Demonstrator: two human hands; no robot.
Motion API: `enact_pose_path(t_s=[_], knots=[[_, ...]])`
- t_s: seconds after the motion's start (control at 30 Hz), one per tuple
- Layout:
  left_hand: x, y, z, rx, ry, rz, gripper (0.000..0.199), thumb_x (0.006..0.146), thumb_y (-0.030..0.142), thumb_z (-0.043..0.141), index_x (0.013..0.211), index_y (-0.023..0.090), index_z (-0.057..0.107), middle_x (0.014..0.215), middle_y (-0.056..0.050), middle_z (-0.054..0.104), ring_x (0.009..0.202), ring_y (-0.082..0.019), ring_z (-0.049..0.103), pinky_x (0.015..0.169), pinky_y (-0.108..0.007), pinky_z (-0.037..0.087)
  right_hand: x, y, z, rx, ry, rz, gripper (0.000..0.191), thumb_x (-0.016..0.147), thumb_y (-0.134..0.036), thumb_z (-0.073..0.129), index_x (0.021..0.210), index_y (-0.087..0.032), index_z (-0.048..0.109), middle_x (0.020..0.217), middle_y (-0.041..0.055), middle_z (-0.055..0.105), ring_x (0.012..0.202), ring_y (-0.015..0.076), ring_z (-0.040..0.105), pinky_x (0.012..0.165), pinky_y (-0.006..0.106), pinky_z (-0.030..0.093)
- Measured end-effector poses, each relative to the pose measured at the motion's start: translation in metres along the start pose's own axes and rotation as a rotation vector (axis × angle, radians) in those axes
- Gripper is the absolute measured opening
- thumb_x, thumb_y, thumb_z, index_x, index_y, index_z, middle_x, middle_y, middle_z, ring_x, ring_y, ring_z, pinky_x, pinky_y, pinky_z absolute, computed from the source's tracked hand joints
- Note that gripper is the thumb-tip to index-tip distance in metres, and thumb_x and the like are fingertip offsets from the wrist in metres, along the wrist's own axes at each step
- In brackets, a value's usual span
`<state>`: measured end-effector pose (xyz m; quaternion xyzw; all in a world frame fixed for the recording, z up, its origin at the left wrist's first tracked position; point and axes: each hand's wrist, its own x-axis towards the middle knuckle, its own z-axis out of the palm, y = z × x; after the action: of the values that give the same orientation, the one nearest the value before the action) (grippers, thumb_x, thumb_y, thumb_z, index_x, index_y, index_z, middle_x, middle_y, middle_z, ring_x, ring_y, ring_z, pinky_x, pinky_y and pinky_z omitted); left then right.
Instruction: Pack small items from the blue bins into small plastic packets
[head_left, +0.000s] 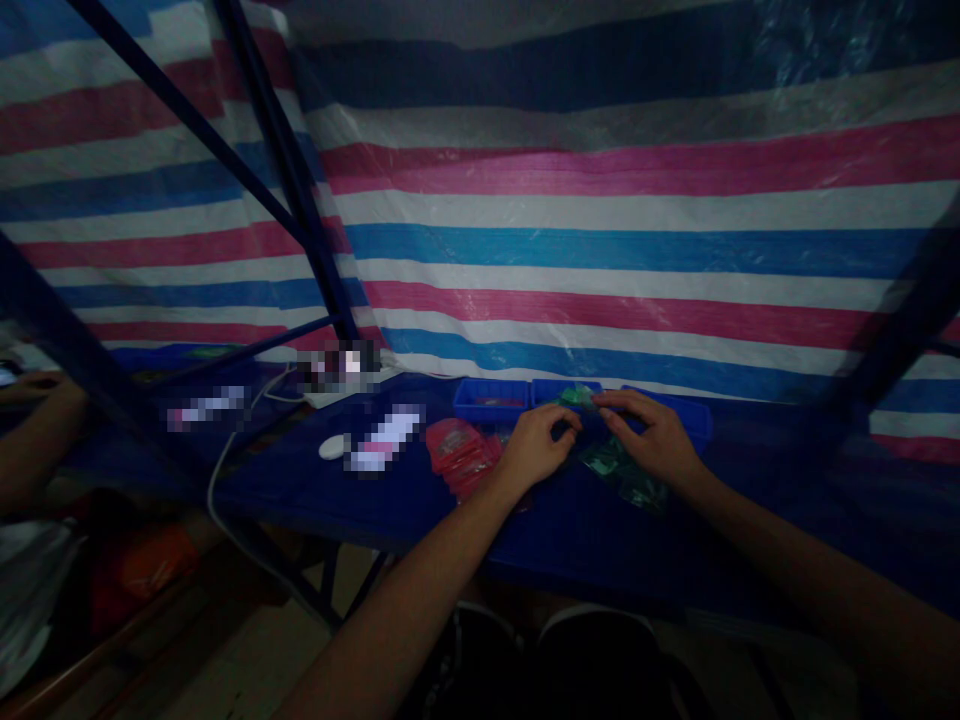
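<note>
My left hand [541,442] is over the table with its fingers curled in and the thumb near the fingertips; anything pinched there is too small to make out. My right hand [651,432] faces it, its fingertips closed at the edge of a light green plastic packet [576,396]. That packet shows in front of the middle blue tray. Under and beside my right hand lie several darker green clear packets [626,475]. A fanned pile of red clear packets [459,455] lies left of my left hand.
Blue trays [491,400] line the back of the blue table [315,500]. To the left are a white oval object [334,447], a blurred-out phone-like item [386,438] and a power strip [352,388] with a cable. Another person's arm [37,440] shows beyond a blue metal post [97,360].
</note>
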<state>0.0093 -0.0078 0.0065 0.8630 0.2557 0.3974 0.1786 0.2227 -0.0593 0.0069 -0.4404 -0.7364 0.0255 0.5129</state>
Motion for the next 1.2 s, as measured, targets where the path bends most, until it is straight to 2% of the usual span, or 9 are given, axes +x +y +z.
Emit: enact_pose_path(t_s=[0.13, 0.3, 0.6, 0.73, 0.83, 0.93, 1.1, 1.2], knots=[[-0.002, -0.003, 0.003, 0.096, -0.082, 0.022, 0.016, 0.088, 0.016, 0.062, 0.1, 0.018, 0.072, 0.107, -0.006, 0.074, 0.104, -0.021, 0.068, 0.099, -0.035, 0.052, 0.003, 0.006, -0.008, -0.142, 0.005, -0.085, 0.025, 0.098, -0.029, 0.058, 0.118, -0.028, 0.073, 0.12, 0.0057, 0.073, 0.113, 0.0246, 0.069, 0.103, 0.044, 0.053], [-0.005, -0.008, 0.008, 0.196, -0.161, 0.001, 0.018, 0.088, 0.023, 0.065, 0.103, 0.017, 0.074, 0.108, -0.008, 0.074, 0.105, -0.023, 0.067, 0.099, -0.037, 0.051, 0.004, 0.017, -0.013, -0.216, 0.006, -0.089, 0.024, 0.098, -0.028, 0.058, 0.115, -0.028, 0.075, 0.116, 0.0049, 0.075, 0.109, 0.0245, 0.071, 0.1, 0.044, 0.055], [-0.007, -0.013, 0.009, 0.224, -0.228, -0.058, 0.022, 0.089, 0.028, 0.064, 0.106, 0.018, 0.075, 0.111, -0.008, 0.074, 0.101, -0.022, 0.069, 0.095, -0.034, 0.053, 0.008, 0.03, -0.023, -0.302, 0.0, -0.046, 0.031, 0.095, -0.018, 0.053, 0.114, -0.028, 0.075, 0.119, 0.0037, 0.074, 0.11, 0.0245, 0.07, 0.098, 0.043, 0.055], [-0.006, -0.01, 0.008, 0.201, -0.236, -0.069, 0.028, 0.092, 0.039, 0.064, 0.107, 0.018, 0.076, 0.108, -0.009, 0.074, 0.099, -0.022, 0.069, 0.092, -0.033, 0.053, 0.011, 0.033, -0.027, -0.333, 0.004, -0.044, 0.032, 0.094, -0.018, 0.052, 0.115, -0.026, 0.075, 0.121, 0.0046, 0.074, 0.112, 0.0253, 0.07, 0.1, 0.044, 0.053], [-0.007, -0.01, 0.009, 0.173, -0.245, -0.056, 0.035, 0.089, 0.047, 0.068, 0.106, 0.018, 0.076, 0.107, -0.01, 0.074, 0.097, -0.023, 0.069, 0.088, -0.033, 0.054, 0.012, 0.036, -0.03, -0.346, -0.025, -0.058, 0.03, 0.094, -0.021, 0.053, 0.113, -0.026, 0.075, 0.118, 0.0056, 0.075, 0.11, 0.0264, 0.069, 0.1, 0.046, 0.054], [-0.007, -0.013, 0.01, 0.162, -0.254, -0.025, 0.033, 0.086, 0.044, 0.073, 0.107, 0.018, 0.076, 0.106, -0.009, 0.074, 0.098, -0.023, 0.069, 0.089, -0.033, 0.053, 0.014, 0.037, -0.033, -0.354, -0.04, -0.069, 0.031, 0.095, -0.023, 0.052, 0.117, -0.026, 0.073, 0.12, 0.0069, 0.073, 0.114, 0.028, 0.067, 0.104, 0.05, 0.051], [-0.007, -0.016, 0.011, 0.169, -0.272, -0.002, 0.022, 0.088, 0.033, 0.07, 0.105, 0.02, 0.076, 0.105, -0.007, 0.074, 0.098, -0.022, 0.069, 0.091, -0.033, 0.053, 0.015, 0.04, -0.039, -0.351, -0.051, -0.073, 0.044, 0.097, -0.021, 0.043, 0.137, -0.024, 0.061, 0.14, 0.01, 0.063, 0.131, 0.0285, 0.057, 0.114, 0.052, 0.044], [-0.006, -0.015, 0.01, 0.176, -0.28, -0.004, 0.021, 0.088, 0.027, 0.068, 0.106, 0.019, 0.076, 0.106, -0.007, 0.074, 0.099, -0.022, 0.069, 0.091, -0.033, 0.053, 0.016, 0.046, -0.042, -0.342, -0.027, -0.06, 0.046, 0.099, -0.023, 0.04, 0.143, -0.021, 0.055, 0.146, 0.0123, 0.057, 0.136, 0.0289, 0.054, 0.117, 0.052, 0.042]])
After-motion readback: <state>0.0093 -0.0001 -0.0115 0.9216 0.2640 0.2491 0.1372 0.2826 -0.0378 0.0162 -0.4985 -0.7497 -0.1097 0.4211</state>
